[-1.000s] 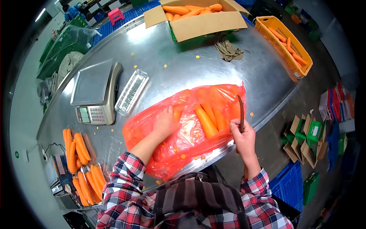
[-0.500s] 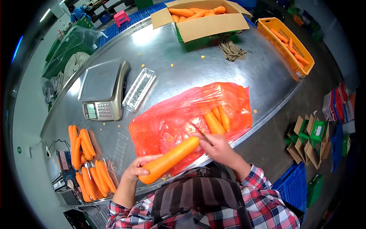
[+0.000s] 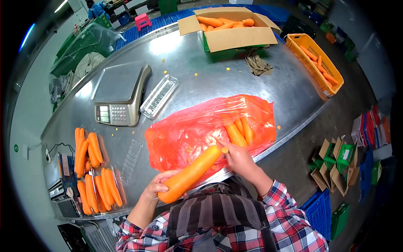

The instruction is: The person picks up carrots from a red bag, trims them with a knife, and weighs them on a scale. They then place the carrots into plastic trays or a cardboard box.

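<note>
My left hand (image 3: 158, 187) is closed around the thick end of a large carrot (image 3: 191, 174), which slants up to the right. At its narrow tip, my right hand (image 3: 240, 158) is closed on a small knife (image 3: 217, 139), whose thin blade is only partly visible. A round carrot slice (image 3: 225, 149) shows between the tip and my right fingers. Beneath both hands lies a red plastic bag (image 3: 176, 130) with several loose carrots (image 3: 236, 133) on it and small orange bits scattered over it.
On the metal table (image 3: 201, 90) stand a digital scale (image 3: 119, 90) and a clear plastic tray (image 3: 159, 96). Packed carrots (image 3: 98, 191) lie at left. A carton of carrots (image 3: 239, 38), a cloth (image 3: 257, 63) and a yellow crate (image 3: 308, 42) are along the far side.
A cut slice now shows at the carrot's tip by my right fingers. The knife blade is less visible. The whole view has shifted slightly.
</note>
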Demonstrator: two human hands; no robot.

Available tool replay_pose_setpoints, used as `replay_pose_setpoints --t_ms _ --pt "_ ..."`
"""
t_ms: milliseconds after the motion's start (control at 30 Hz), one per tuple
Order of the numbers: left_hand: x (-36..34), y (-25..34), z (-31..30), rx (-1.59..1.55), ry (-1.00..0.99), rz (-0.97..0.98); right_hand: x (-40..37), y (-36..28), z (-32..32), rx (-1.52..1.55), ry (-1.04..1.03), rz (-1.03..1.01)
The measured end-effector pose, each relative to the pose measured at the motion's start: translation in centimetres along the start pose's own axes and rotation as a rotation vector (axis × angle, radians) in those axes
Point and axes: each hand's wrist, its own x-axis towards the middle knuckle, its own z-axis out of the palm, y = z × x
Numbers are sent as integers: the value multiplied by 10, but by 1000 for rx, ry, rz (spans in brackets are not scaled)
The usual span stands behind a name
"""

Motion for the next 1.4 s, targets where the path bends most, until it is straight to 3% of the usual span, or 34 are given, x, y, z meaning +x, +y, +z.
replay_pose_setpoints --t_ms 67,100,133,167,233,300,433,600,800,900,933,967,1067,1133,1233,1300,1367,1400 --pt "8 2 7 -52 -111 167 1 20 -2 -117 -147 268" --pt "18 4 13 -77 -166 263 4 20 -4 -2 -73 268" --pt "28 6 23 -297 -224 313 -1 17 -1 118 -17 277" --pt "34 8 33 -340 -105 322 -5 14 2 242 40 290" --pt "49 16 49 -408 106 331 2 6 5 252 78 174" --pt "70 12 49 -406 120 391 6 -2 8 202 149 -15" --pt "97 8 52 -410 90 462 13 -37 4 -23 195 -181" --pt "105 -1 49 -467 191 464 21 -44 9 -209 307 -335" --pt "106 -2 51 -449 263 500 35 -27 16 -325 368 -328" --pt "105 -2 47 -473 270 482 42 -2 18 -372 390 -228" --pt "102 0 47 -497 256 474 45 13 18 -380 294 130" --pt "99 4 45 -518 241 466 44 29 12 -352 327 192" --pt "91 27 27 -346 243 490 30 42 -13 -138 301 312" --pt "98 67 5 -93 418 628 17 49 -15 -46 300 288" --pt "105 147 -65 452 713 646 0 30 -21 -66 310 284" --pt "105 197 -81 877 1077 627 -12 36 -19 -61 291 308" --pt "114 241 -156 1330 1334 674 -20 49 -12 -34 323 327" --pt "108 260 -139 1434 1383 537 -21 42 -13 -19 316 376"
